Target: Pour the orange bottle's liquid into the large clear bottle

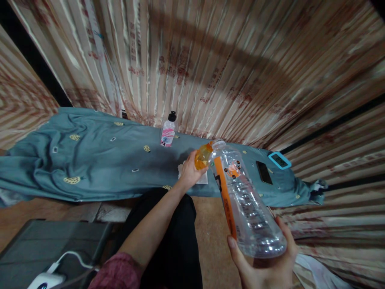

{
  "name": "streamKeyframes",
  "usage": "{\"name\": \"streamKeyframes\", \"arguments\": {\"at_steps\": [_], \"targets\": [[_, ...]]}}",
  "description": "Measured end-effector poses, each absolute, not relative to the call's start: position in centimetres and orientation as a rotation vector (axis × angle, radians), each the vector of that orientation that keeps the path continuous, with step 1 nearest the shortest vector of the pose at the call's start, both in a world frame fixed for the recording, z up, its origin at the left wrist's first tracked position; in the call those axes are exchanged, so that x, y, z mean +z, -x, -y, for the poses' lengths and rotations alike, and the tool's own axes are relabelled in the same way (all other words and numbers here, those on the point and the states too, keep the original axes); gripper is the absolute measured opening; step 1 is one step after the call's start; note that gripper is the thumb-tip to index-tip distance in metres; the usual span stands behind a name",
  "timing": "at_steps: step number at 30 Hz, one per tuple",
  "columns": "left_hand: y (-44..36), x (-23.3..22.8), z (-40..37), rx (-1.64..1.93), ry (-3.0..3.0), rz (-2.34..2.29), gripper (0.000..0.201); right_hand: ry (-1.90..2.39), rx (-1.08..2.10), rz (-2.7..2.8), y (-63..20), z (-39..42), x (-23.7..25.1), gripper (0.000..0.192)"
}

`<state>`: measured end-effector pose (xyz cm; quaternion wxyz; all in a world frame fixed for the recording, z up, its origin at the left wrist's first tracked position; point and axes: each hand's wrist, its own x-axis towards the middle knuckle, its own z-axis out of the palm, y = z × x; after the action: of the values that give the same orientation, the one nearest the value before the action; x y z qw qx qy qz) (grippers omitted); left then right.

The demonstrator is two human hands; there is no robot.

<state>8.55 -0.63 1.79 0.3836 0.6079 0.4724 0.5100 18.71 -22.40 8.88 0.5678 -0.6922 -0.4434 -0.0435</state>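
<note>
My right hand [267, 267] is wrapped round the base of a large clear plastic bottle [248, 200] with an orange label. The bottle is tilted, its neck pointing up and left, away from me. At its mouth is a small amber see-through container [203, 155], closed in the fingers of my left hand [191, 170]. Whether the two rims touch or just overlap in view, I cannot tell. Under my left hand a white paper [203, 179] shows in part on the blue-green cloth [99, 160].
A pump bottle [168, 131] with a pink label and black top stands at the cloth's back. To the right lie a dark phone [264, 173] and a blue-framed digital clock [280, 160]. Curtains [192, 68] surround the back. A white device with a cable [48, 279] rests on a grey box [57, 239].
</note>
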Motion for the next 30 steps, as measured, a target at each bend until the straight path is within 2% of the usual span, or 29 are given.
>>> {"name": "streamKeyframes", "arguments": {"at_steps": [5,10,20,30], "targets": [[-8.6,1.8,0.7,1.302,-1.560,-1.188,0.062,1.610,-0.139,1.116,-20.4,22.6,7.5,0.109],[-8.7,2.2,0.7,1.316,-1.531,-1.179,0.066,1.543,-0.230,1.291,-22.4,22.8,6.2,0.113],[-8.9,3.6,1.1,1.122,-1.515,-1.376,0.066,1.581,-0.300,1.317,-22.5,22.8,6.2,0.114],[-9.1,3.1,0.9,1.149,-1.529,-1.349,0.072,1.673,-0.125,1.078,-18.9,22.2,8.9,0.111]]}}
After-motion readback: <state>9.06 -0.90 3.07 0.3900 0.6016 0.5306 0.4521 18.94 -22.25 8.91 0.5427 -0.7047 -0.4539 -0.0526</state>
